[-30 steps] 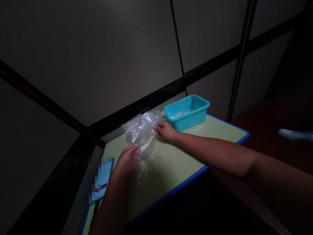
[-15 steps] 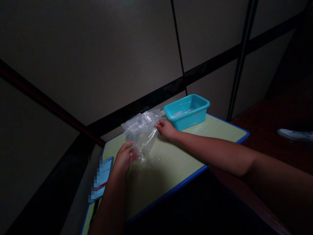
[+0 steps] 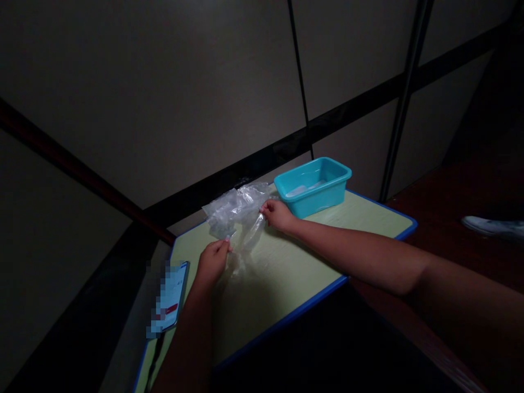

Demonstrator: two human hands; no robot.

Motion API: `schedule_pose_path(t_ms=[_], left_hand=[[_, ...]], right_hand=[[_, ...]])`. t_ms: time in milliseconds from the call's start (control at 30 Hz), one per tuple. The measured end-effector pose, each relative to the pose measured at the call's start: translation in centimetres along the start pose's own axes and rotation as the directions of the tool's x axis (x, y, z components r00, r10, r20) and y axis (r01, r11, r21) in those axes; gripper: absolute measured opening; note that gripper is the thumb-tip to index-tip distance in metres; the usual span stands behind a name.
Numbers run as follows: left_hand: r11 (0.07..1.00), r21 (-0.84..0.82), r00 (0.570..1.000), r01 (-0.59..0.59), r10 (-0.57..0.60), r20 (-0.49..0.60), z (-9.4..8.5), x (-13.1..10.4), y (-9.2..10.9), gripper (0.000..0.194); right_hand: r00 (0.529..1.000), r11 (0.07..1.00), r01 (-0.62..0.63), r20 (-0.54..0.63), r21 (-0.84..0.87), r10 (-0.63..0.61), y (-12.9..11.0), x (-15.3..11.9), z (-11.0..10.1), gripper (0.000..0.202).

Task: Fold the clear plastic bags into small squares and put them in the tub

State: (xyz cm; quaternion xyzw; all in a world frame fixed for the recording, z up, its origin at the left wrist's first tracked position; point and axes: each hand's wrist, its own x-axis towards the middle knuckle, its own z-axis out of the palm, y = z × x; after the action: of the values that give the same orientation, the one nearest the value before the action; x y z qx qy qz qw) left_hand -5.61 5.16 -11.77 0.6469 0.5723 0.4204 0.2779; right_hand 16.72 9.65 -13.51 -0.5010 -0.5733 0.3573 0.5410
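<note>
Bench-top arrangement in the head view, with places given relative to the turquoise, rectangular, rigid plastic tub (image 3: 317, 203), which has rounded corners and a broad rim. The tub stands upright and open at the top on the pale yellow-green bench (image 3: 295, 273) with blue edging; its long axis runs from left to right, slanting slightly away from the viewer. Inside, on its floor, lie whitish flat pieces (image 3: 297, 191), too dim to identify. The thin, clear plastic bag (image 3: 252, 236) is in front and to the left of the tub, over the bench. Its long axis slants from the end nearest the tub down toward the viewer and to the left; the upper end is gathered narrow and the lower part spreads loosely. Which end is the mouth cannot be told. Of the two hands, the right hand (image 3: 278, 215), just beside the tub's near left corner, is nearly closed, thumb and forefinger pinching the bag's upper edge. The left hand (image 3: 213, 260), farther left of the tub and nearer the viewer, is also nearly closed, its fingertips together on the film at the bag's left side. A crumpled heap of clear plastic film (image 3: 235, 206) lies left of the tub, behind the bag. Well to the left of the tub, nearer the viewer, is a flat phone with a lit screen (image 3: 174, 297), partly pixelated, beside the left forearm.
</note>
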Motion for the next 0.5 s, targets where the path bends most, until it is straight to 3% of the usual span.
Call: schedule_pose_path(t_ms=[100, 300, 433, 500], left_hand=[[0.972, 0.203, 0.993, -0.121, 0.117, 0.036, -0.2, 0.0, -0.1, 0.034], [0.895, 0.399, 0.969, -0.198, 0.239, -0.057, -0.6, 0.1, 0.0, 0.039], [0.923, 0.274, 0.934, -0.271, 0.321, -0.155, -0.7, -0.2, 1.2, 0.021], [0.955, 0.124, 0.95, -0.27, 0.285, -0.13, -0.5, -0.5, 2.0, 0.02]], right_hand=[[1.0, 1.0, 0.004, -0.005, -0.03, -0.005, 0.1, 0.1, 0.0, 0.016], [0.999, 0.993, 0.037, 0.003, -0.114, -0.037, 0.0, -0.1, -0.3, 0.016], [0.999, 0.986, 0.048, -0.003, -0.163, -0.049, -0.1, -0.2, -0.4, 0.015], [0.998, 0.982, 0.054, -0.005, -0.181, -0.056, -0.1, -0.2, -0.5, 0.014]])
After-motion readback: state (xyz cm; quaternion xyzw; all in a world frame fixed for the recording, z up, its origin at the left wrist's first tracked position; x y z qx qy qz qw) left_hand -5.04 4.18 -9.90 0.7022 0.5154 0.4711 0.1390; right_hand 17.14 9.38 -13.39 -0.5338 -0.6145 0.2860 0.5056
